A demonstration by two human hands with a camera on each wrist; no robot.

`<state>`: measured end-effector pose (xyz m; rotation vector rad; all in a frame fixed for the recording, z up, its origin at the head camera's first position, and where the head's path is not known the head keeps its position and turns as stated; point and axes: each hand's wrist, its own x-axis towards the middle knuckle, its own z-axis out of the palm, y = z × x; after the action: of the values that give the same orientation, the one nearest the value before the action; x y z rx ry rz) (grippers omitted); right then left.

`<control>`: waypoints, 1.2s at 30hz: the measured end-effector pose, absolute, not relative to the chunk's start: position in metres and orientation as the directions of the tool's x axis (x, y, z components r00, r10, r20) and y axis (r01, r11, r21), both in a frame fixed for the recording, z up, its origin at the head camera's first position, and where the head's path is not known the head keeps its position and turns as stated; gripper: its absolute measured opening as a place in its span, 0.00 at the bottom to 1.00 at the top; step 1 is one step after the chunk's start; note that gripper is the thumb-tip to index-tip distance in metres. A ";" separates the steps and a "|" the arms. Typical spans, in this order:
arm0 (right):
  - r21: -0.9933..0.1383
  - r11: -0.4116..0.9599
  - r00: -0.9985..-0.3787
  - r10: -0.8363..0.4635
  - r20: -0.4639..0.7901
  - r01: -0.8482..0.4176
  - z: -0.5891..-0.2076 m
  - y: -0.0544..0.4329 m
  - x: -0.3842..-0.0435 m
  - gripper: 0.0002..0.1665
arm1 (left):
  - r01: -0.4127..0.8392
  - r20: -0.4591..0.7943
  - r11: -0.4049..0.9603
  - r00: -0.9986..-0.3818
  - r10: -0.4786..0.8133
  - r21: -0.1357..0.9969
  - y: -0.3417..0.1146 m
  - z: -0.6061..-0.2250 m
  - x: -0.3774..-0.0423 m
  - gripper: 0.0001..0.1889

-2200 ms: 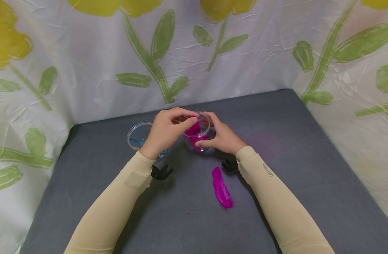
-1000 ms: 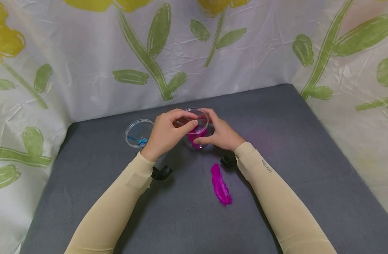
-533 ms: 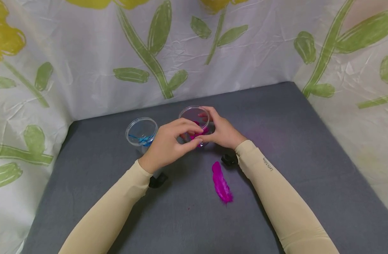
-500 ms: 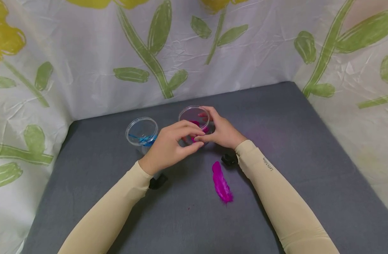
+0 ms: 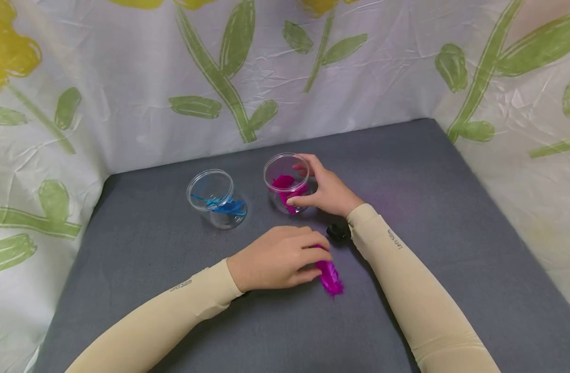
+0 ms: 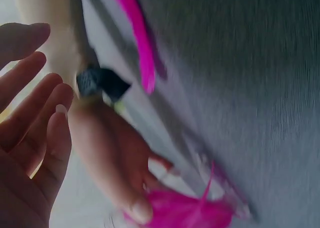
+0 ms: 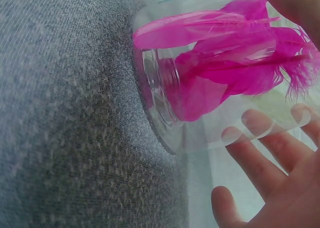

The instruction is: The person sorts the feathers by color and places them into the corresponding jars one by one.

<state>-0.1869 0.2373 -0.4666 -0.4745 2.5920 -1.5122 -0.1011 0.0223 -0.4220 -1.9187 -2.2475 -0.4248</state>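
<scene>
My right hand (image 5: 330, 194) grips a clear plastic jar (image 7: 205, 138) round its side, thumb on the near side and fingers behind. Bright pink feathers (image 7: 225, 63) lie bunched inside the jar, which stands upright on the dark cloth. My left hand (image 5: 285, 257) hovers over a loose magenta feather (image 5: 330, 280), covering its upper end in the head view. The left wrist view shows the left fingers (image 6: 25, 105) loosely bent with nothing between them, apart from that feather.
To the left stands a second clear jar (image 5: 224, 220) with blue feathers (image 5: 229, 206) in it. Dark grey cloth (image 5: 387, 321) covers the table. A white sheet (image 5: 140, 103) painted with flowers hangs behind and at both sides.
My left hand has drawn out of the pink feathers' jar and moved down toward the loose magenta feather. The blue feathers' jar shows fully now. My right hand stays on its jar.
</scene>
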 end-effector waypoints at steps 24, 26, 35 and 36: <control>-0.857 0.471 -0.948 -0.313 0.060 -0.210 -0.468 0.239 -0.187 0.63 | 0.986 0.072 0.040 -0.028 0.997 -0.163 0.053 -0.446 -0.068 0.10; -0.858 0.470 -0.948 -0.312 0.060 -0.209 -0.467 0.238 -0.187 0.63 | 0.982 0.063 0.032 -0.021 0.998 -0.188 0.054 -0.448 -0.066 0.09; -0.856 0.468 -0.948 -0.309 0.073 -0.219 -0.469 0.238 -0.188 0.63 | 0.963 0.045 0.030 -0.019 0.999 -0.266 0.056 -0.450 -0.062 0.08; -0.857 0.466 -0.948 -0.311 0.074 -0.220 -0.469 0.238 -0.188 0.63 | 0.961 0.041 0.027 -0.017 0.999 -0.274 0.056 -0.451 -0.062 0.08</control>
<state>-0.1880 0.2379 -0.4692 -0.4741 2.6103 -1.5040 -0.0620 0.0560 -0.4505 -2.0322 -2.0785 0.2480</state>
